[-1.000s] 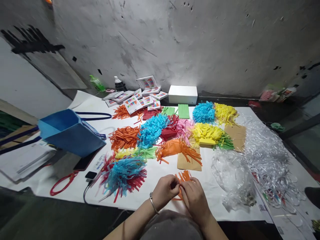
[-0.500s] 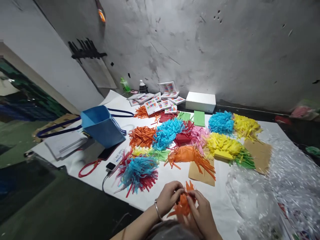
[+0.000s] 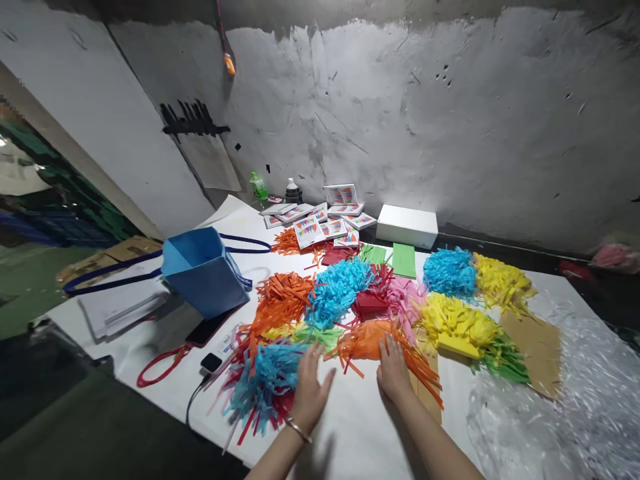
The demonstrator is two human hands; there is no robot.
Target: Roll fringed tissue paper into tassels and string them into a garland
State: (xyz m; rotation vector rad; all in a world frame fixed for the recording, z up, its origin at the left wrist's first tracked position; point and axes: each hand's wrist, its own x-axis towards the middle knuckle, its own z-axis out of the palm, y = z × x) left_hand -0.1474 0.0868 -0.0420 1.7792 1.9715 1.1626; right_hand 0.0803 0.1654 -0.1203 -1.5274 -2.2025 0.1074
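My left hand (image 3: 310, 387), with a bracelet at the wrist, is open above the table, its fingers stretched forward. It is beside a pile of blue and dark red paper tassels (image 3: 267, 373). My right hand (image 3: 394, 368) rests its fingers on the near side of a fringed orange tissue-paper bundle (image 3: 369, 339); they look extended, not wrapped round it. A loose orange tassel (image 3: 266, 319) lies at the left, between an orange pile (image 3: 285, 293) and the blue tassels.
Blue (image 3: 337, 290), yellow (image 3: 455, 320) and pink tassels (image 3: 406, 297) spread across the white table. Behind stand printed packs (image 3: 309, 231) and a white box (image 3: 407, 225). A blue bag (image 3: 200, 273) and a phone (image 3: 213, 330) lie left; clear plastic bags (image 3: 530, 427) fill the right.
My hands have let go of the orange tassel held near the table's front edge and moved forward and apart. Orange strips now hang over the left pile. The camera view has tilted up.
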